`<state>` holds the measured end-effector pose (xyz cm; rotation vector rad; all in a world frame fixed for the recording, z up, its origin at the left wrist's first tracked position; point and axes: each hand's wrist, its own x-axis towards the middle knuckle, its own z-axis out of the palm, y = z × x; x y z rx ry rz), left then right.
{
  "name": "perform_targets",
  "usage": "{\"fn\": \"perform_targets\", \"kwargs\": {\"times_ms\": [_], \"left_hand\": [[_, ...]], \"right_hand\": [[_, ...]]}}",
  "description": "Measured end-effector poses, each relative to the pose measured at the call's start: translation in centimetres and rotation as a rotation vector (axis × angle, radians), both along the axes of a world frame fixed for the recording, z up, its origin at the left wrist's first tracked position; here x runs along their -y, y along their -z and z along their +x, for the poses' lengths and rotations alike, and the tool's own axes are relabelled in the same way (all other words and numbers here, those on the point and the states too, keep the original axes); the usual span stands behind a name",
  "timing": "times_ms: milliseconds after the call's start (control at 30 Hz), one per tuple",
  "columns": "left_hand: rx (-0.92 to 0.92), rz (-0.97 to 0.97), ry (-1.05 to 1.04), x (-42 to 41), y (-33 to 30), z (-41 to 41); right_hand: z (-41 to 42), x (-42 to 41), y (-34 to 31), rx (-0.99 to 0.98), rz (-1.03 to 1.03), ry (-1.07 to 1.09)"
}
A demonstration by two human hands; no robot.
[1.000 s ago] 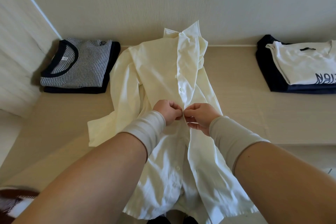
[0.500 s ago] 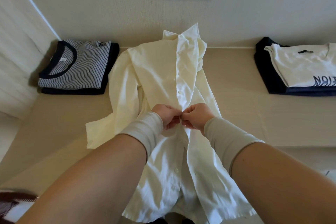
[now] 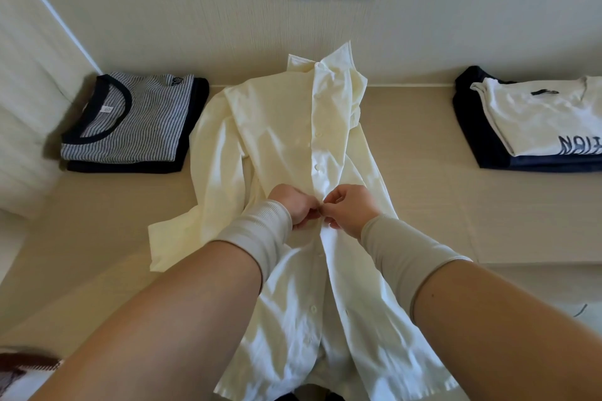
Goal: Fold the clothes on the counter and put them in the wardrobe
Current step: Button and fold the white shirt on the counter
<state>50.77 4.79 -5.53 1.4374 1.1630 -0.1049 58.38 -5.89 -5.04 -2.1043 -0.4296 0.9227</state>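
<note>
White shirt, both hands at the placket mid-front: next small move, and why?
Probably finish fastening this button, then drop to the next. Both the left hand and right hand pinch the white shirt at its front edges; above looks closed, below the front gapes open.

Bare counter lies open between shirt and folded piles on both sides.

Both bare forearms reach forward and converge, each wrist wrapped in a pale ribbed cuff. The left hand and right hand meet knuckle to knuckle, fingers curled, each with a pinching grip on the cream shirt's button placket.
</note>
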Motion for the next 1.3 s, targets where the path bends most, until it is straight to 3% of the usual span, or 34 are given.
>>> {"fn": "perform_targets", "kwargs": {"times_ms": [267, 467, 700, 800, 1033, 1300], "left_hand": [[-0.011, 0.036, 0.031, -0.3, 0.6, -0.1], [0.046, -0.217, -0.129, -0.1, 0.4, -0.1], [0.029, -0.248, -0.154, -0.2, 0.4, 0.2], [0.039, -0.247, -0.140, -0.2, 0.5, 0.4], [0.180, -0.333, -0.125, -0.4, 0.1, -0.2], [0.246, -0.372, -0.147, -1.3, 0.1, 0.3]], "right_hand": [[0.3, 0.0, -0.1, -0.073, 0.018, -0.007], [0.5, -0.1, 0.2, 0.075, -0.008, -0.050], [0.6, -0.1, 0.5, 0.119, 0.021, -0.087], [0.7, -0.2, 0.6, 0.035, 0.049, -0.076], [1.4, -0.3, 0.0, -0.394, 0.150, 0.058], [2.3, -0.8, 0.0, -0.422, 0.191, 0.080]]}}
